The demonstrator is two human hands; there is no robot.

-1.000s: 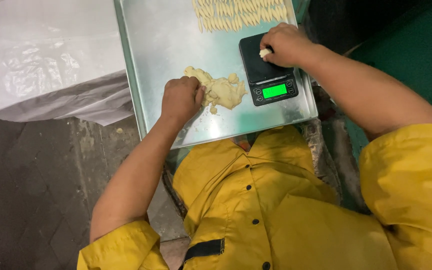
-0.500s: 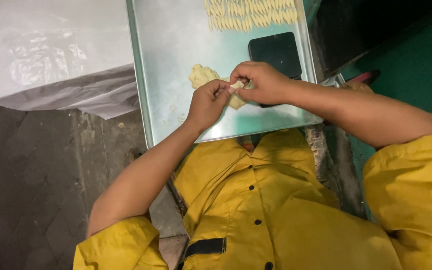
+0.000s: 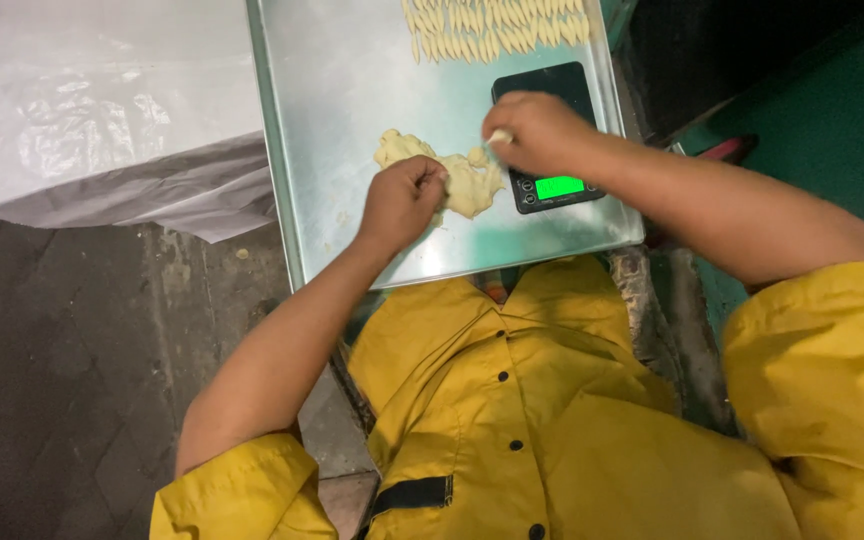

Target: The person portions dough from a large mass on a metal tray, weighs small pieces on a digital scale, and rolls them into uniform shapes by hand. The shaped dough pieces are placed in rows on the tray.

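Dough (image 3: 467, 185) lump under the left hand (image 3: 402, 200), fingers curled on it; right hand (image 3: 537, 130) has split off, pinching a small piece (image 3: 499, 137) above the scale (image 3: 550, 140).

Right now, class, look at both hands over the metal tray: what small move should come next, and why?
Probably the right hand should lower its small dough piece onto the scale. The hand hovers above the scale's black platform with the piece pinched, the green display is lit, and the left hand rests on the dough lump.
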